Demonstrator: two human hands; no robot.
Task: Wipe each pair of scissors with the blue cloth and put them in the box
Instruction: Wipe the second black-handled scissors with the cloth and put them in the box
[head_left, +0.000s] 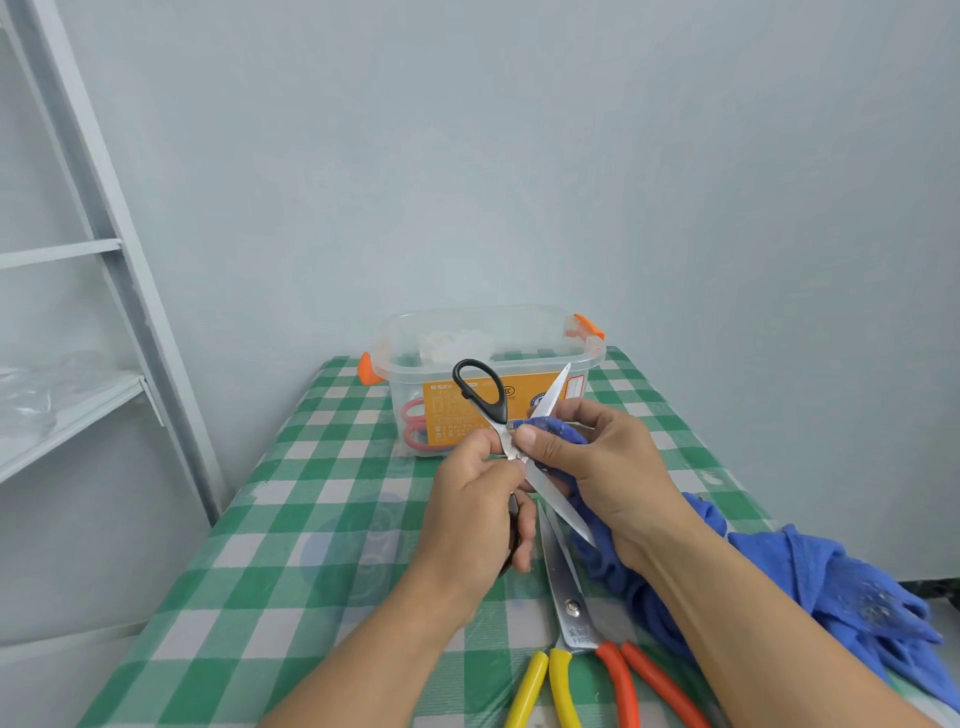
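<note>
The clear box (592, 358) at 12 o'clock holds one red scissors (415, 423), while before it the left hand (472, 514) grips the black scissors (480, 387), the right hand (608, 467) pinches the blue cloth (831, 587) against its blade, and two more, a yellow pair (530, 686) and an orange pair (623, 675), lie at 5 o'clock.

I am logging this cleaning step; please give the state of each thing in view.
Black-handled scissors: blades open, held above the table.
Blue cloth: crumpled, one end pinched on a blade.
Clear box: open, red-handled scissors inside.
Yellow-handled scissors: lying on the table, closed.
Orange-handled scissors: lying on the table, closed.
Left hand: grips the black-handled scissors.
Right hand: pinches the blue cloth.
</note>
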